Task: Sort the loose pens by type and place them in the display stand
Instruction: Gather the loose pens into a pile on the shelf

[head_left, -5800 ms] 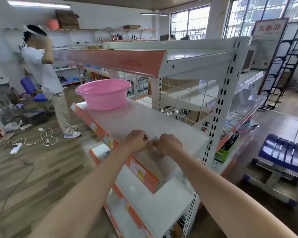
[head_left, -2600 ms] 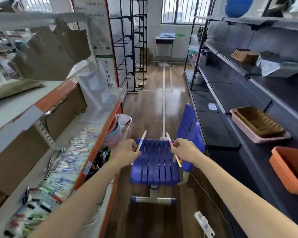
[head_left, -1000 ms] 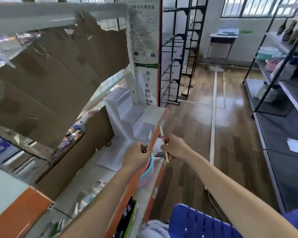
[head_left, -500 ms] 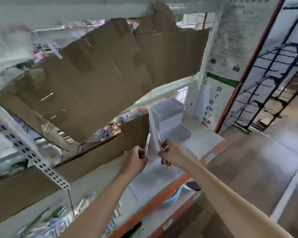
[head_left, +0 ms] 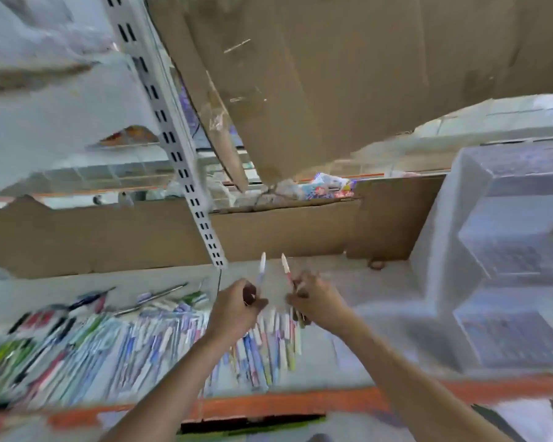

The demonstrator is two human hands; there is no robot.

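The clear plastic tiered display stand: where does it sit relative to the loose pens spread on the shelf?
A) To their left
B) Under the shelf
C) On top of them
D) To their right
D: the clear plastic tiered display stand stands at the shelf's right end, while the loose pens lie left of it.

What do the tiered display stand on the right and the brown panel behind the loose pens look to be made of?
Display stand: probably clear plastic or acrylic, glossy; the shelf shows through its stepped walls, though the frame is blurred. Brown panel: corrugated cardboard, matte, with torn ragged edges and creases. Both hands hold a pen each above the loose pens.
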